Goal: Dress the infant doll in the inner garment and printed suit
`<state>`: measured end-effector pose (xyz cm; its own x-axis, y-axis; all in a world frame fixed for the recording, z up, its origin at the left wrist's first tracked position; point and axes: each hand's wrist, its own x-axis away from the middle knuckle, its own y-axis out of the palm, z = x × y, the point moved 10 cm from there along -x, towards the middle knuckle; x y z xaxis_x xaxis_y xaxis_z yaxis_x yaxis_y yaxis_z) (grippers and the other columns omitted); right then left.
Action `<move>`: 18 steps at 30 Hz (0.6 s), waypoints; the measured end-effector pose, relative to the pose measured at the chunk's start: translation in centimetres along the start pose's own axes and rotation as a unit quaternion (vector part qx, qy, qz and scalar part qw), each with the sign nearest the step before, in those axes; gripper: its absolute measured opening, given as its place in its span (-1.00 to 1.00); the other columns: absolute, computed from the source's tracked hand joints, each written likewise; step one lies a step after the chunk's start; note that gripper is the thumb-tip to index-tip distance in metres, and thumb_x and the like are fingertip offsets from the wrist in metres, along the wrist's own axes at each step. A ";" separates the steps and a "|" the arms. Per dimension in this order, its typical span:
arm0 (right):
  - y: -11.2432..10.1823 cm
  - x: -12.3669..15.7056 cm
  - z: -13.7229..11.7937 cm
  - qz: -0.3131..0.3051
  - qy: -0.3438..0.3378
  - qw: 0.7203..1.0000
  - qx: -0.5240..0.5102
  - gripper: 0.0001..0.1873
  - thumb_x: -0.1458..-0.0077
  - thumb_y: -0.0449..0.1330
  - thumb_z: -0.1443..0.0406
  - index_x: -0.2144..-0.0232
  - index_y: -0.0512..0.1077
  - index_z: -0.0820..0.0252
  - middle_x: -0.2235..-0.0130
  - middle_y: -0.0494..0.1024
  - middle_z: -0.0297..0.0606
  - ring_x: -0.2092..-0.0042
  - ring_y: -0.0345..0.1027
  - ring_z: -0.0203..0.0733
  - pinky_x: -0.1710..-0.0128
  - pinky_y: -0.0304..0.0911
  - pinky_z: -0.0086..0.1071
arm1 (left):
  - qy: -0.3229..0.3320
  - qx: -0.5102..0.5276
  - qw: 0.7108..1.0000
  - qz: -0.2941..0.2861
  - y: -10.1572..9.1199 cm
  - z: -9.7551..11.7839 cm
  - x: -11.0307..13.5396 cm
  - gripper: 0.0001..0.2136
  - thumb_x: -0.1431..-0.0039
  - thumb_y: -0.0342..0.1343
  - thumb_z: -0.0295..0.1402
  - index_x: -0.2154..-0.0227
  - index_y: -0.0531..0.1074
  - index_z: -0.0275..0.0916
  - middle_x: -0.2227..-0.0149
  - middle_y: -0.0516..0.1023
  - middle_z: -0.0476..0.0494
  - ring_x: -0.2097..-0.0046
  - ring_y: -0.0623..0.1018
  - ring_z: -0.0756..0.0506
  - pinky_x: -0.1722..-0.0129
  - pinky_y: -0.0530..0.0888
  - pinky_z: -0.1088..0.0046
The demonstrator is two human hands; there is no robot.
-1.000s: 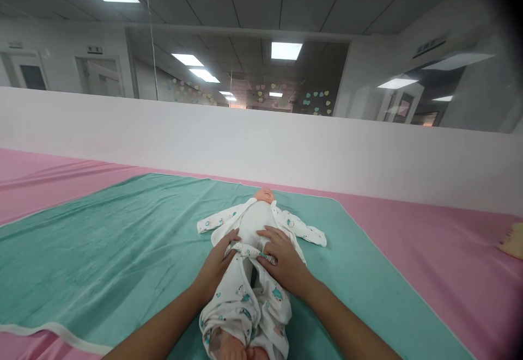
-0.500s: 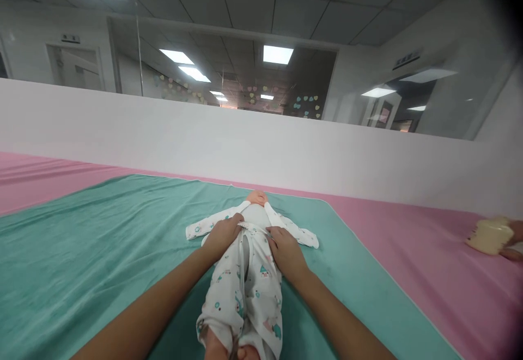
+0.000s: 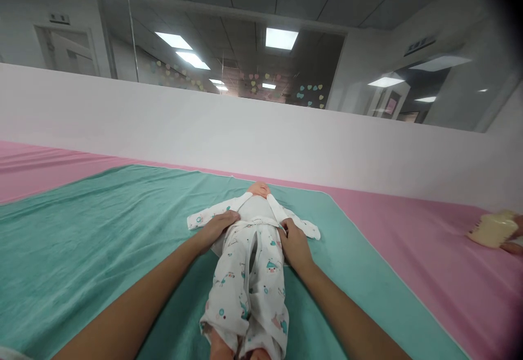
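A baby doll [image 3: 256, 207] lies on its back on a green sheet [image 3: 134, 229], feet towards me. It wears a white long-sleeved top with its sleeves spread out, and white patterned trousers [image 3: 232, 273] with a split between the legs. The waistband [image 3: 259, 221] sits across the doll's middle. At the waist's left side, my left hand [image 3: 216, 230] has its fingers closed at the trousers' edge; the fingertips are partly hidden. My right hand [image 3: 295, 244] pinches the waistband at the right side, thumb and fingers bent together.
Pink cloth [image 3: 392, 229] shows around the green sheet. A low white wall [image 3: 245, 136] with glass above it stands behind the doll's head. At the far right edge is a pale yellow item [image 3: 492, 230], with skin-coloured parts beside it that I cannot identify.
Both hands have moved apart to the sides of the doll's waist. The waistband now lies straighter and wider across the body. My view has tilted slightly downward.
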<state>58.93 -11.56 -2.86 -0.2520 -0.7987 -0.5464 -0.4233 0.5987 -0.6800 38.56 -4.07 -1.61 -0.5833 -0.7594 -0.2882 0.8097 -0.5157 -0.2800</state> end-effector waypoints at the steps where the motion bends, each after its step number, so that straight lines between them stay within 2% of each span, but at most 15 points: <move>1: 0.1 0.1 0.2 -0.005 0.012 1.000 -0.007 -0.85 -0.10 -0.05 0.22 0.37 0.27 0.13 0.45 0.38 -0.34 0.42 0.23 -0.20 0.42 0.08 -0.37 | -0.006 0.006 1.000 0.003 -0.1 0.0 0.0 -0.64 -0.16 -0.13 -0.07 0.45 0.40 -0.25 0.32 0.44 -0.07 0.24 0.37 -0.09 0.18 0.30 0.42; 5: 1.0 0.4 0.7 -0.024 0.036 0.993 -0.108 -0.72 -0.11 -0.06 0.21 0.17 0.32 0.15 0.20 0.47 -0.21 0.18 0.33 -0.11 0.19 0.20 -0.26 | -0.047 -0.007 0.999 0.016 0.0 -0.5 0.1 -0.68 -0.13 -0.05 -0.07 0.39 0.41 -0.23 0.31 0.44 -0.06 0.26 0.38 -0.08 0.28 0.31 0.47; 7: 1.6 0.3 0.7 -0.028 0.033 0.984 -0.174 -0.63 -0.12 -0.07 0.22 0.04 0.28 0.16 0.03 0.42 -0.17 0.02 0.29 -0.11 0.03 0.18 -0.21 | -0.053 -0.004 0.998 0.016 0.0 -0.9 0.1 -0.69 -0.08 0.00 -0.06 0.36 0.40 -0.23 0.32 0.42 -0.05 0.28 0.38 -0.06 0.34 0.31 0.50; 10: 2.6 -0.1 1.0 -0.037 0.034 0.963 -0.265 -0.53 -0.10 -0.04 0.23 -0.07 0.20 0.16 -0.12 0.30 -0.17 -0.12 0.19 -0.14 -0.11 0.09 -0.20 | -0.083 0.040 0.996 -0.003 0.0 -2.3 0.3 -0.69 -0.04 0.06 -0.06 0.40 0.34 -0.25 0.43 0.35 0.00 0.42 0.33 0.01 0.47 0.27 0.56; 14: 3.7 -0.4 1.5 -0.066 0.069 0.944 -0.314 -0.46 -0.06 -0.01 0.21 -0.12 0.16 0.15 -0.20 0.21 -0.17 -0.19 0.11 -0.16 -0.16 0.06 -0.17 | -0.173 0.123 0.973 -0.087 0.9 -4.8 1.3 -0.76 0.00 0.12 -0.17 0.41 0.29 -0.24 0.50 0.31 0.06 0.49 0.33 0.05 0.52 0.27 0.59; 16: 3.8 -0.2 1.8 -0.070 0.105 0.939 -0.319 -0.44 -0.04 0.00 0.21 -0.11 0.17 0.17 -0.20 0.20 -0.16 -0.20 0.10 -0.15 -0.17 0.04 -0.17 | -0.185 0.141 0.963 -0.134 1.6 -4.8 1.9 -0.78 0.08 0.18 -0.33 0.36 0.31 -0.24 0.45 0.37 0.04 0.44 0.40 0.03 0.50 0.31 0.59; 18: 3.6 0.2 2.1 -0.059 0.140 0.935 -0.320 -0.45 -0.03 0.02 0.20 -0.10 0.20 0.18 -0.19 0.23 -0.15 -0.19 0.11 -0.13 -0.17 0.04 -0.17 | -0.177 0.147 0.959 -0.167 2.2 -4.0 2.2 -0.70 0.19 0.17 -0.49 0.29 0.33 -0.23 0.35 0.44 0.00 0.34 0.46 -0.02 0.47 0.35 0.58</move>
<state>59.17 -9.42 -6.42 -0.3509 -0.8951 -0.2750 -0.8739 0.4185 -0.2473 38.77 -5.32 -6.52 -0.7976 -0.5920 0.1153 0.5943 -0.8041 -0.0170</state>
